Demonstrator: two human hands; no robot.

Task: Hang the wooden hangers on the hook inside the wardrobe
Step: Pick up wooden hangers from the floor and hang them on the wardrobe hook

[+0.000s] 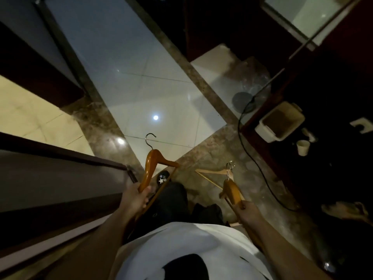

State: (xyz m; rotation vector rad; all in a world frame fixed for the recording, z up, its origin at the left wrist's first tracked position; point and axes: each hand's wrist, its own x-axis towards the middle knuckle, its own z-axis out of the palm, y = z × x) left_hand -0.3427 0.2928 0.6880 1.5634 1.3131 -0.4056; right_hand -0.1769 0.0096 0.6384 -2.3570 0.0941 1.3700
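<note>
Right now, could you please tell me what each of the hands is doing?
Left hand: gripping a wooden hanger by one arm.
Right hand: gripping a second wooden hanger.

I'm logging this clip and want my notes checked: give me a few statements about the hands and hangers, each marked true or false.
1. The left hand holds a wooden hanger. True.
2. The right hand is empty. False: it holds a second hanger.
3. A paler hanger lies on the floor. True.
4. Both held hangers are on a wardrobe hook. False: both are in the hands, above the floor.
5. A black cable runs across the floor. True.
</note>
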